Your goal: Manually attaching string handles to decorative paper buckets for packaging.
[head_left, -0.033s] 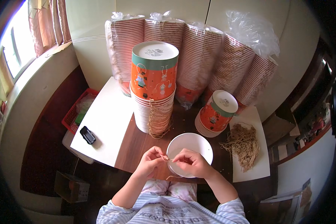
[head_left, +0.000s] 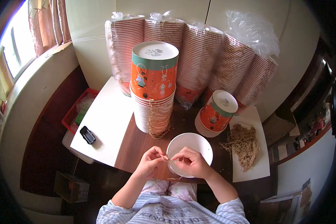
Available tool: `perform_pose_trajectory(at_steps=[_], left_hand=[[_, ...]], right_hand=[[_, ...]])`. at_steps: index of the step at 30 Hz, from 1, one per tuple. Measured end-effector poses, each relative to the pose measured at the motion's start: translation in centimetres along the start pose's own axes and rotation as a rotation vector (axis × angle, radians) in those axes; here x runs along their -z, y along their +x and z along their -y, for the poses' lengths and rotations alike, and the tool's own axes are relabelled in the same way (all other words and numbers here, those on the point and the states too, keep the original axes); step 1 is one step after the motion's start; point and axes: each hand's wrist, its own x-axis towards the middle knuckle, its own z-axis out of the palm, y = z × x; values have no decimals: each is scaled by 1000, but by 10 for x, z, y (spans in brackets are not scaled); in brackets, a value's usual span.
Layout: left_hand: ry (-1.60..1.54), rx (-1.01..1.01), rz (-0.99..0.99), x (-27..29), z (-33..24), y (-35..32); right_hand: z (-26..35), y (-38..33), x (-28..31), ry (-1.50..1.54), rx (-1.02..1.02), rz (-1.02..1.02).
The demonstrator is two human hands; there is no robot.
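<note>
My left hand (head_left: 151,158) and my right hand (head_left: 190,162) meet fingertip to fingertip over the near rim of a white paper bowl (head_left: 192,143) on the brown table. Both pinch a short piece of thin tan twine (head_left: 167,158) between them. Behind the bowl stands a tall stack of orange and white paper cups (head_left: 153,89), with loose twine hanging down its front. To the right of it, a shorter stack of the same cups (head_left: 216,112) leans a little.
A pile of tan twine (head_left: 243,143) lies on a white sheet (head_left: 250,168) at the right. Several plastic-bagged cup stacks (head_left: 198,48) line the wall. A small black object (head_left: 87,135) sits on the white side table (head_left: 104,115); a red basket (head_left: 72,115) and a cardboard box (head_left: 71,186) are lower left.
</note>
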Motion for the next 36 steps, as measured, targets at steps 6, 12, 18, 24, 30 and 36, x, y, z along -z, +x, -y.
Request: perform_pose_trajectory(at_steps=[6,12,18,24,30,36], left_hand=[[37,-12,42,-3,0,-1],[123,-69,45,-5,-2,-3],[245,-109,43,-12,-6,-4],[357,-127,31,-10,-2,-5],[424,-184,-23,-11,-10,-9],[484,-258,-51,-15,-15,-10]], right_hand=[[-4,2,-10,-155,158,-127],[-8,3,-14,-202,229,-151],[-12,5,-14,-217,274,-191],[-14,5,-13,-141,208,-188],[-12,2,-13,-169,104,-154],[-16,-2,-13,-177,4,-133]])
